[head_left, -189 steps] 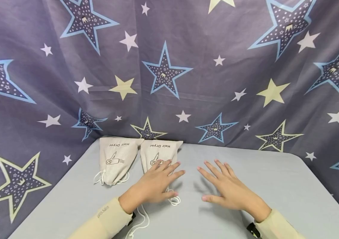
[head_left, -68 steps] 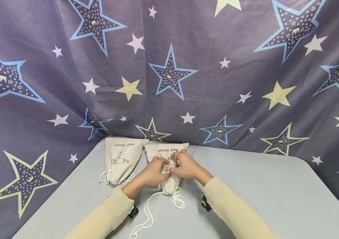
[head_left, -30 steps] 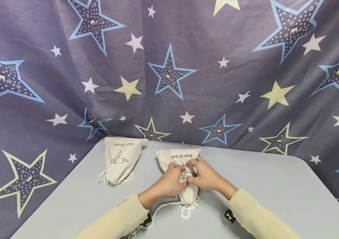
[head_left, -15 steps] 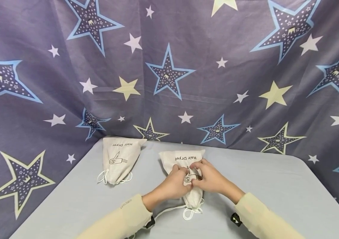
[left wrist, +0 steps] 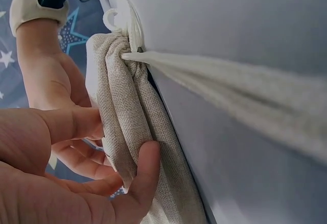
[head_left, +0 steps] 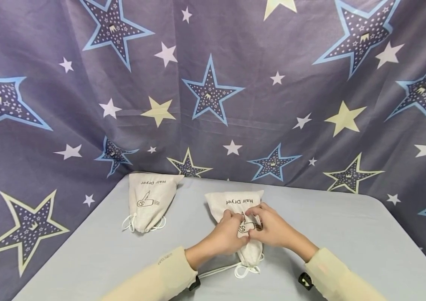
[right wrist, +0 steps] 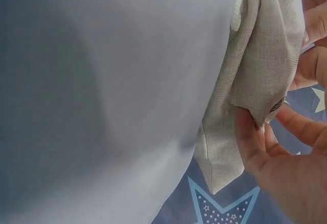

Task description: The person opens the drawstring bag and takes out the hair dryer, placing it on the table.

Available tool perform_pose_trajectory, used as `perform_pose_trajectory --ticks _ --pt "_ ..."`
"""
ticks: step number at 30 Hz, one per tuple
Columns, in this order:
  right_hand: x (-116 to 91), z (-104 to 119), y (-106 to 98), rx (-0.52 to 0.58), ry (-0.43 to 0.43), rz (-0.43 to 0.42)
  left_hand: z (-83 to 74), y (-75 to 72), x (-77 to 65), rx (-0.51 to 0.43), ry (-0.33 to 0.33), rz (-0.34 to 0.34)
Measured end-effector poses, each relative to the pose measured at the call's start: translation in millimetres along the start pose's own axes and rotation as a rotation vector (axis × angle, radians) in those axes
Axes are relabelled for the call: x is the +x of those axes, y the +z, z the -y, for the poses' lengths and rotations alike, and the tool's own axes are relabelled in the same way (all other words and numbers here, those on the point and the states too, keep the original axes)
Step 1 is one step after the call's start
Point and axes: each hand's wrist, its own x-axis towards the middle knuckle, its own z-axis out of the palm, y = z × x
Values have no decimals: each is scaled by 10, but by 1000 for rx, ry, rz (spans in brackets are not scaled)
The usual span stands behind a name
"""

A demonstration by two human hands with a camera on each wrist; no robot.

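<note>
A beige cloth drawstring bag (head_left: 232,200), printed "Hair Dryer" upside down above a hair dryer drawing, lies on the grey table. My left hand (head_left: 226,234) pinches its left side with thumb and curled fingers. On the other side my right hand (head_left: 273,226) pinches the cloth, the two thumbs nearly meeting over the print. In the left wrist view the bag (left wrist: 125,98) looks bunched and thick, its neck gathered, with white cord (left wrist: 230,75) stretching away. My right fingers press into the cloth in the right wrist view. What fills the bag is hidden.
A second matching drawstring bag (head_left: 153,200) lies at the table's back left, its cords looped at the narrow end. Behind the grey tabletop (head_left: 348,234) hangs a purple star-printed curtain (head_left: 250,125). A white cord (head_left: 218,271) runs from the held bag toward my left sleeve.
At first both hands hovered with spread fingers. Then they took hold of the right-hand bag, which has since moved right and toward me, away from the other bag, its cord trailing.
</note>
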Motion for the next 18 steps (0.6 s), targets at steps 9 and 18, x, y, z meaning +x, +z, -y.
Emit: perform_pose_trajectory --ticks 9,18 --pt "-100 -8 -91 7 13 11 -76 43 -18 13 -1 23" --pt "-114 6 -110 7 3 35 35 -40 -28 66 51 102"
